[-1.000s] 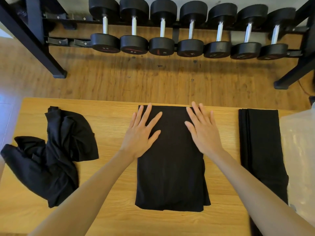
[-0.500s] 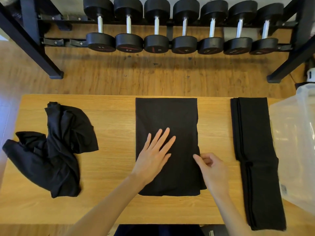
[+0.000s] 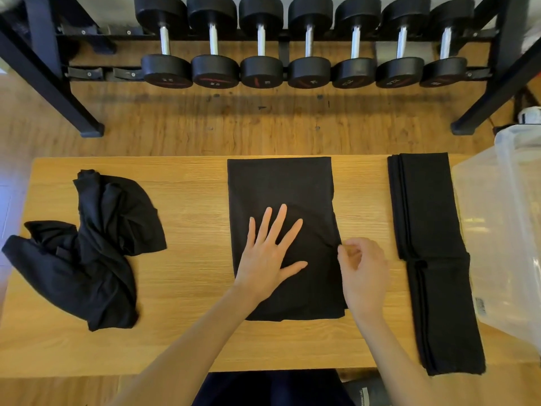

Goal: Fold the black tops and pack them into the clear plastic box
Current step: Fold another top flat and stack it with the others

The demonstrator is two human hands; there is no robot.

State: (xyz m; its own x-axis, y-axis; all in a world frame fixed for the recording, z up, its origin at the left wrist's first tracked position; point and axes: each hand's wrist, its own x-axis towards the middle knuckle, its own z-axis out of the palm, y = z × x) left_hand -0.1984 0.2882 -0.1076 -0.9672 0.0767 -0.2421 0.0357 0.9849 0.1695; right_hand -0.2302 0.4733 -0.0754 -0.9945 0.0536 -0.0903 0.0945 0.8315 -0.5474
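Observation:
A black top (image 3: 281,183), folded into a long rectangle, lies in the middle of the wooden table (image 3: 193,200). My left hand (image 3: 270,253) presses flat on its lower half with fingers spread. At the top's right edge my right hand (image 3: 364,268) pinches the fabric with curled fingers. A narrower folded black top (image 3: 430,244) lies to the right, next to the clear plastic box (image 3: 509,230) at the table's right end. On the left sits a crumpled black top (image 3: 87,247).
Beyond the table's far edge a black rack (image 3: 58,83) holds a row of several dumbbells (image 3: 307,71) above the wooden floor. A dark garment on my lap shows below the table's near edge.
Both hands slid from the top's far end toward me. The left now presses the lower half; the right curled and took hold of the right edge. The camera view shifted slightly.

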